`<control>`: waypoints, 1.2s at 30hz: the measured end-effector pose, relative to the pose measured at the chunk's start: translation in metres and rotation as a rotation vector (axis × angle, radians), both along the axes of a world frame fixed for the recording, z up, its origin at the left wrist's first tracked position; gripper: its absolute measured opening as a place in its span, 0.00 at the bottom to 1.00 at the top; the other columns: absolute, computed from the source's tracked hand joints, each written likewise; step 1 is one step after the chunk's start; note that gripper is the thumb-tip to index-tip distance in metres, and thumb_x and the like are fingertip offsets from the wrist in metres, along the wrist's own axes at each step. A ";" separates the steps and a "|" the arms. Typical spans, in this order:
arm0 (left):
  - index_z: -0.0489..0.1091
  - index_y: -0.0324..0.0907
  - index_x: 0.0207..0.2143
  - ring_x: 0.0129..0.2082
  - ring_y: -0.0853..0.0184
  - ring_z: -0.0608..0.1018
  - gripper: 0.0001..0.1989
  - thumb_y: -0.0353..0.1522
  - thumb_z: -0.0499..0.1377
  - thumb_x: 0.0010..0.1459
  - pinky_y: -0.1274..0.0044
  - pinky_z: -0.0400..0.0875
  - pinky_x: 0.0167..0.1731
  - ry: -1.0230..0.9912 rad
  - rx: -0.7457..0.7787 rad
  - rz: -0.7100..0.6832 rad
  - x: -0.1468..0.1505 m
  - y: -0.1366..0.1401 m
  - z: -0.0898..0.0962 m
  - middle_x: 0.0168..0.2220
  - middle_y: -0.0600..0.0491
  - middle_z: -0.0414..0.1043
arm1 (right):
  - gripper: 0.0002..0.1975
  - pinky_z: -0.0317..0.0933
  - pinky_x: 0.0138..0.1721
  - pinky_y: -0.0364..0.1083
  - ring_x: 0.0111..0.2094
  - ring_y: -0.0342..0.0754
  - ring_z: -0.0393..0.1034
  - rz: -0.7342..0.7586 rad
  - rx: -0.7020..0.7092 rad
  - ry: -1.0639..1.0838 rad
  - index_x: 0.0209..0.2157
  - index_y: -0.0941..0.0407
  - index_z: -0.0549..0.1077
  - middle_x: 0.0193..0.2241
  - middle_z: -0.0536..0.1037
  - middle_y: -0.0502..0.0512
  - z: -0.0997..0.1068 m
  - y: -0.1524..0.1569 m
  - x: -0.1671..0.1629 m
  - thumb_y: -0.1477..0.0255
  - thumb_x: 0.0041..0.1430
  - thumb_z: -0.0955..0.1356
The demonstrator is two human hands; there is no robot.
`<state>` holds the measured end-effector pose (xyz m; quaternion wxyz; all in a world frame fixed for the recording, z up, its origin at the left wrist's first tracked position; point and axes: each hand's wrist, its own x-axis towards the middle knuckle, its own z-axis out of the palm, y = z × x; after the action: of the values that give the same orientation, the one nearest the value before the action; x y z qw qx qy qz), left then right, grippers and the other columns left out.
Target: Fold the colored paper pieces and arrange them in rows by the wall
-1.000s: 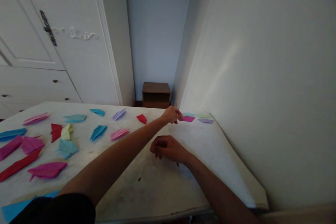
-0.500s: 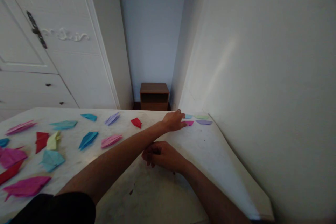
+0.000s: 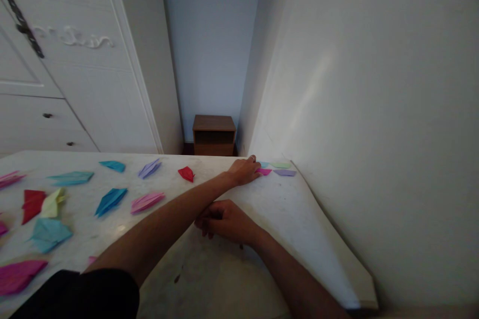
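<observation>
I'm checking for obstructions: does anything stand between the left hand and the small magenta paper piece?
Nothing visible does: the left hand is right at the magenta paper piece, though contact is unclear. The right hand is nearer the camera, out of that path.

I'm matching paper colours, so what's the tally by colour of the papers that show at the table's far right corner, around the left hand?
Magenta paper: 1, right by the left hand
Light blue paper: 1
Pale green paper: 1
Purple paper: 1
Total: 4
</observation>
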<state>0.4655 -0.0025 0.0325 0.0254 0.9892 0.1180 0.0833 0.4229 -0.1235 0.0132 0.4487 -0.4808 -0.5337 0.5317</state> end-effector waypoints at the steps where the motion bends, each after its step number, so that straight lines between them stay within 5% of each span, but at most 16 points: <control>1: 0.70 0.42 0.45 0.42 0.57 0.77 0.17 0.42 0.50 0.63 0.68 0.72 0.39 -0.007 0.000 0.002 0.000 -0.001 0.000 0.50 0.44 0.66 | 0.04 0.61 0.25 0.40 0.22 0.40 0.66 0.000 -0.007 -0.005 0.28 0.59 0.76 0.21 0.73 0.48 0.000 0.000 0.000 0.73 0.50 0.68; 16: 0.67 0.42 0.49 0.43 0.58 0.76 0.21 0.45 0.52 0.62 0.69 0.70 0.41 -0.098 -0.015 0.042 0.003 0.005 -0.010 0.50 0.45 0.65 | 0.05 0.63 0.27 0.41 0.24 0.42 0.68 -0.003 0.007 -0.049 0.29 0.58 0.78 0.21 0.74 0.48 -0.003 0.000 0.001 0.73 0.50 0.69; 22: 0.66 0.42 0.51 0.42 0.59 0.76 0.20 0.44 0.50 0.63 0.71 0.70 0.40 -0.122 -0.010 0.048 -0.010 0.005 0.002 0.51 0.46 0.66 | 0.04 0.62 0.27 0.41 0.23 0.40 0.67 0.011 0.007 -0.029 0.29 0.58 0.76 0.22 0.74 0.47 0.001 -0.001 0.002 0.73 0.51 0.69; 29: 0.66 0.42 0.51 0.40 0.59 0.77 0.17 0.37 0.50 0.63 0.69 0.71 0.37 -0.123 0.065 0.099 -0.063 0.004 0.026 0.51 0.45 0.66 | 0.10 0.63 0.27 0.41 0.22 0.41 0.67 -0.010 0.002 -0.033 0.30 0.59 0.75 0.22 0.74 0.49 0.000 0.000 0.002 0.67 0.50 0.71; 36: 0.71 0.42 0.46 0.38 0.62 0.77 0.14 0.35 0.50 0.62 0.72 0.70 0.37 -0.215 0.074 0.153 -0.160 -0.011 0.056 0.45 0.47 0.70 | 0.17 0.63 0.28 0.42 0.23 0.41 0.67 -0.072 -0.019 -0.100 0.32 0.58 0.75 0.23 0.75 0.50 -0.001 0.000 0.007 0.58 0.48 0.73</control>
<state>0.3054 -0.0136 0.0884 -0.0050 0.9629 0.1867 0.1947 0.4301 -0.1238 0.0117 0.4360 -0.5298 -0.5326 0.4955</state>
